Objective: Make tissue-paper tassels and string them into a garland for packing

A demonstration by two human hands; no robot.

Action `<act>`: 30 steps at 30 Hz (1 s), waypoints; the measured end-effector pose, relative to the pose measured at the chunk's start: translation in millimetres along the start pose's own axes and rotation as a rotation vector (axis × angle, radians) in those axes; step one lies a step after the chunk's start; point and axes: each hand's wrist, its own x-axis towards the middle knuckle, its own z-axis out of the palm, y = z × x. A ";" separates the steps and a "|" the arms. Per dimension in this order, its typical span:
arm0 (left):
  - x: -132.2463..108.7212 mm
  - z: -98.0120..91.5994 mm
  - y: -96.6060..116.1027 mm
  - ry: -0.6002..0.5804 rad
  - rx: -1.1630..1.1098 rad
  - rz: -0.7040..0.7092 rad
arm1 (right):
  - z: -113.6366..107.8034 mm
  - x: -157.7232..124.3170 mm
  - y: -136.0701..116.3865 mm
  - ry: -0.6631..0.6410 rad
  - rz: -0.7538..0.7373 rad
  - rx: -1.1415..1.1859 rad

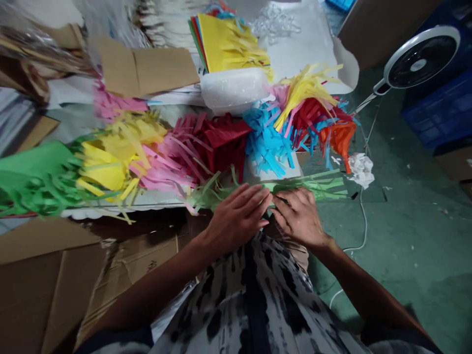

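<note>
Just above a black-and-white patterned shirt [254, 295], a person's left hand [236, 219] and right hand [300, 219] meet on a strip of light-green fringed paper [313, 184]. The left fingers [250, 196] lie spread and nearly flat on the paper, while the right fingers [285, 204] curl down onto it, the two hands almost touching; whether either one grips cannot be told. The strip's long axis runs sideways across the body, extending past both hands, farther to the right. Beyond, bunches of yellow, pink, red and blue fringed paper [217, 142] crowd together, with a white foam block [234, 88] behind them and a floor fan [416, 64] at far right.
</note>
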 end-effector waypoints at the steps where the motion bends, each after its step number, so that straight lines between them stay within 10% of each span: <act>1: 1.2 8.3 3.2 -0.018 -0.008 0.014 | -0.1 -0.7 0.3 0.007 -0.004 -0.004; 5: -5.1 27.5 4.4 -0.011 -0.038 -0.045 | -6.2 -2.1 5.7 0.006 0.029 0.038; 14: 3.7 6.4 -12.0 0.055 -0.160 -0.355 | -14.4 18.8 22.9 -0.052 0.231 0.307; 30: 20.3 10.2 -23.7 -0.052 0.060 -0.487 | -5.7 35.2 12.9 -0.133 0.299 -0.054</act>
